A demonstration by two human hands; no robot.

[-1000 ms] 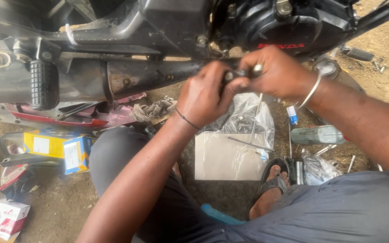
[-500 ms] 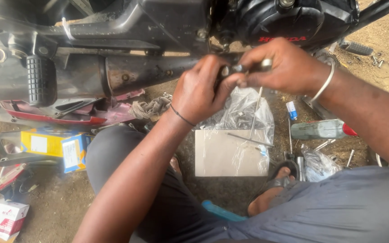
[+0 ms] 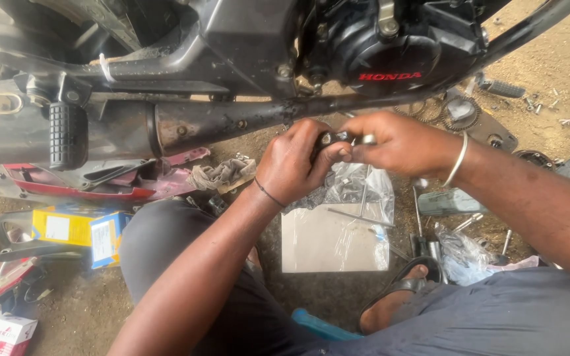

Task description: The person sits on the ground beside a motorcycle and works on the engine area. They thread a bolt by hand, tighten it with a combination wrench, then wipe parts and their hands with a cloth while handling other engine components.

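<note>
Both hands meet just below a motorcycle's dark exhaust pipe. My left hand is closed around a small dark metal part. My right hand pinches a short silvery metal piece against that part's end. A thin band circles my left wrist and a metal bangle my right. How the two pieces join is hidden by my fingers. The black engine case sits right above the hands.
On the dirt below lie a clear plastic bag of parts on a grey sheet, loose tools, a rag, red body panels, a yellow and blue box and gears. A footpeg juts out at left.
The view has shifted slightly, so both hands sit lower in the frame under the exhaust. They stay together on the same small pieces, the fingers working at them.
</note>
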